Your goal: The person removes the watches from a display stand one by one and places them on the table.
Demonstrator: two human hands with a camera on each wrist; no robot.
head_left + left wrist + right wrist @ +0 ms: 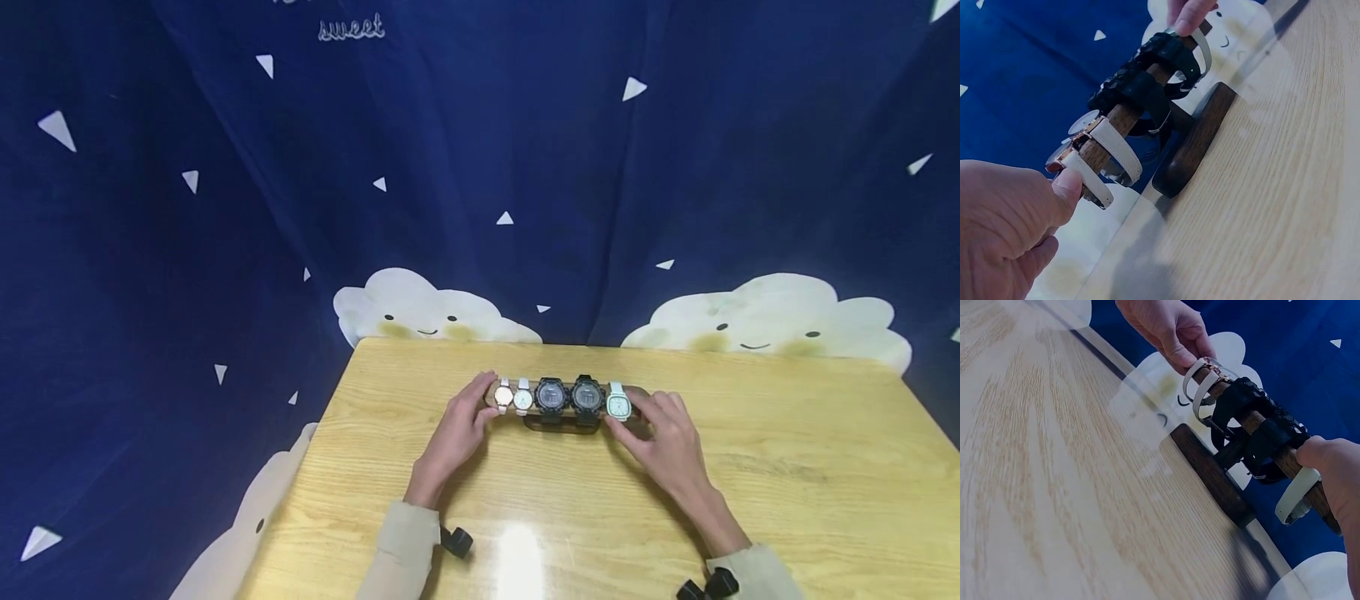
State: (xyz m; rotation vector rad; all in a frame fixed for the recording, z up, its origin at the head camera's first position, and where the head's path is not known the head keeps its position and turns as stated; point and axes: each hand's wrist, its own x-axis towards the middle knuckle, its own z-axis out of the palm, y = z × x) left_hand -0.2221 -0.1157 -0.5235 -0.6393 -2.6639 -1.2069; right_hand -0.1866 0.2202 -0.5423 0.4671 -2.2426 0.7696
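A dark wooden watch stand (561,427) carries a row of watches on its crossbar. From the left come a rose-gold watch with a white strap (503,397), a white-strapped watch (522,400), two black digital watches (551,396) and a mint square watch (618,406). My left hand (453,433) pinches the bar's left end, its thumb (1067,187) against the outermost white strap. At the other end my right hand (671,442) grips the bar, thumb and fingers around the mint watch. The stand's base (1210,475) shows in both wrist views.
The light wooden table (787,483) spreads around the stand. Behind it hangs a dark blue curtain (480,150) with white triangles and smiling clouds. Black wrist cameras (457,542) sit at both sleeves.
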